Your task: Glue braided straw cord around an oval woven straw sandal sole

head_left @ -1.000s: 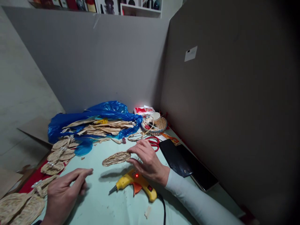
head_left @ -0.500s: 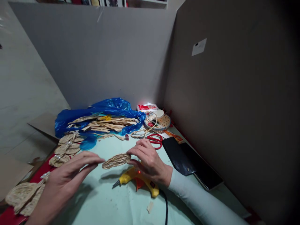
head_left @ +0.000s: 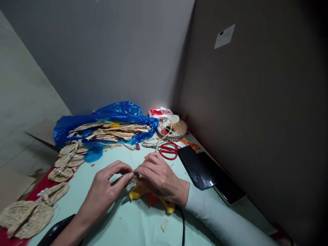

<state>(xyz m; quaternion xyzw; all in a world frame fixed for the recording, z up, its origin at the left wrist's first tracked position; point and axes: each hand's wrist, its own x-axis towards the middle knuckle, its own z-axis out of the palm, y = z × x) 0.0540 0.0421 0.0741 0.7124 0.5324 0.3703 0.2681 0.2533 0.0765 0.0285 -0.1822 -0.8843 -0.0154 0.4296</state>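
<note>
Near the middle of the pale green table, a small woven straw piece [head_left: 132, 180] is pinched between both hands and mostly covered by fingers. My left hand [head_left: 111, 181] grips its left and upper edge with thumb and fingertips. My right hand [head_left: 160, 176] holds its right end, fingertips meeting those of the left. Beneath them lies a yellow glue gun [head_left: 137, 192], nozzle pointing left, partly hidden by my right hand. Finished-looking woven straw pieces [head_left: 36, 213] with shiny beads line the table's left side.
A blue plastic bag [head_left: 123, 111] holds straw strips [head_left: 123, 131] at the back. Red-handled scissors [head_left: 168, 151] lie before a woven basket [head_left: 180, 130]. Two dark phones, one here [head_left: 196, 167], rest at the right. A black cord [head_left: 183, 225] runs toward the front edge.
My left hand has moved right and closed on the straw piece, which my right hand was holding alone. The camera view has shifted slightly, showing more of the table's left side.
</note>
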